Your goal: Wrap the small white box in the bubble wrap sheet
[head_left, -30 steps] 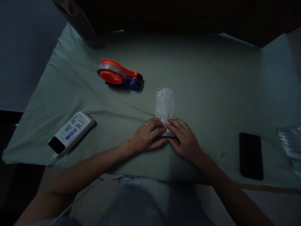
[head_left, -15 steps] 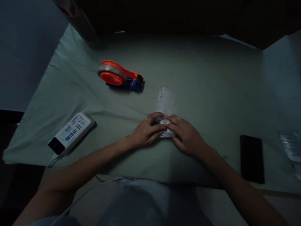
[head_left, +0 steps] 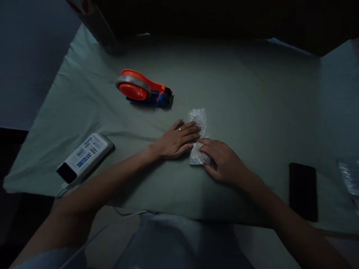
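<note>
A strip of clear bubble wrap (head_left: pixel 199 115) lies lengthwise in front of me, its near end folded over into a thicker bundle. My left hand (head_left: pixel 179 139) rests flat with fingers stretched across the middle of the strip; a ring shows on one finger. My right hand (head_left: pixel 223 158) is curled around the near folded end, fingertips on top and thumb at its lower right edge. Whether anything is wrapped inside the fold I cannot tell.
An orange and blue tape dispenser (head_left: pixel 146 89) stands beyond my left hand. At the left lies a white power bank (head_left: pixel 85 157) with a cable. A black phone-like slab (head_left: pixel 303 191) and clear plastic (head_left: pixel 349 173) lie right. A dark box-like shape (head_left: pixel 213 18) spans the back.
My left hand has let go of the folded near end, moved slightly away from me and flattened onto the bubble wrap. The right hand stays at the fold.
</note>
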`<state>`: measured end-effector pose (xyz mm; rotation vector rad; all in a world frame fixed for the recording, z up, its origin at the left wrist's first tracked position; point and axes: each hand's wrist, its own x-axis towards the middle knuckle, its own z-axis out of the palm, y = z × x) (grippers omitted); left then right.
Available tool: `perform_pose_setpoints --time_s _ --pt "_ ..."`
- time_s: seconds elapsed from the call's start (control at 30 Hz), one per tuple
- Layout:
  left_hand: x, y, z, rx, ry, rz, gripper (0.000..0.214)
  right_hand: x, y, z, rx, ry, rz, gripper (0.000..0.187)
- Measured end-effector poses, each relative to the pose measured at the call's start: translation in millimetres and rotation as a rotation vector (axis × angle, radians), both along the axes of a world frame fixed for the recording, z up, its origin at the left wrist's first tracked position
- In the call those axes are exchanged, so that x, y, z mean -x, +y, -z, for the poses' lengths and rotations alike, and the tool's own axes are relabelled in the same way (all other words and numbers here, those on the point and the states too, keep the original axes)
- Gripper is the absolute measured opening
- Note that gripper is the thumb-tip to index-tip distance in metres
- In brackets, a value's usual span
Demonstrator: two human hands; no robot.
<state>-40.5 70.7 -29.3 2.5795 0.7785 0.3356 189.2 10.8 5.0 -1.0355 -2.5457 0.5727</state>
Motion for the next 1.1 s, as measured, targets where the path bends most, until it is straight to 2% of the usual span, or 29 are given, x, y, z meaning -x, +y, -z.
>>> perform_pose_setpoints --time_s 0.13,0.3,0.4,0.47,0.6,0.8,0.93,1.1 --pt "-3.6 4.0 -8.4 0.020 0.001 -0.037 0.041 1.0 1.8 -1.0 0.037 0.001 0.007 0.039" --pt "-3.4 -17.2 -19.5 -0.109 -0.323 -0.021 0.032 0.1 3.6 2.0 0.032 0.044 -0.006 0.044" --pt "-3.8 -31.1 -16.4 -0.101 -0.364 0.032 0.044 -0.8 5.9 2.7 0.065 0.054 -0.006 0.046" --pt "-5.3 -35.4 -11.5 -0.079 -0.350 0.021 0.046 -1.0 7.5 2.2 0.078 0.054 0.001 0.042" --pt "-10.9 -34.1 -7.5 -0.020 -0.367 -0.060 0.031 -0.8 5.2 2.8 -0.008 0.048 0.027 0.037" --pt "-17.4 -27.2 -17.3 0.099 -0.415 -0.161 0.023 4.1 -10.8 14.1 -0.232 0.119 0.163 0.044" --pt "-21.2 -20.6 -18.3 0.131 -0.375 -0.266 0.017 10.1 -9.4 21.4 -0.195 0.080 0.201 0.058" --pt "-28.0 -6.7 -13.5 0.208 -0.320 -0.423 0.018 11.0 13.0 21.4 -0.110 0.005 0.208 0.046"
